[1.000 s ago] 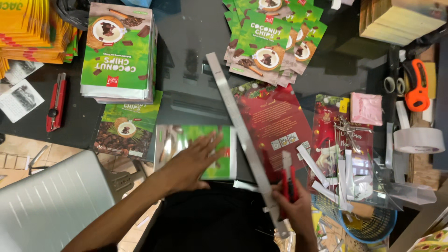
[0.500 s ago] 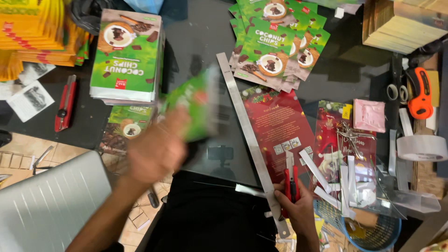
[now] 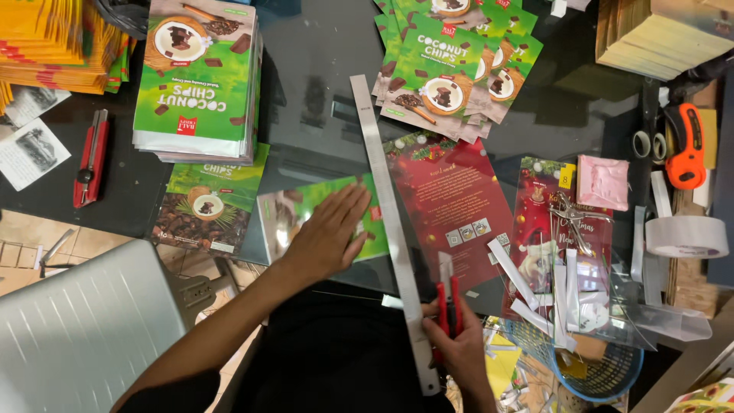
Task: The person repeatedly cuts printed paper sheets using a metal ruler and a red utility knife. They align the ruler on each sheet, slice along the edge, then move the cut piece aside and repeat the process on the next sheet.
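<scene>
Right hand gripping red cutter, left hand flat on green pouch, dark table

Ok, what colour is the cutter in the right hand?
Red, with a bare metal blade: the cutter in the right hand, seen in the head view.

Dim overhead light, glossy glare

bare dark tabletop between pouch stacks, steel ruler crossing it
</scene>
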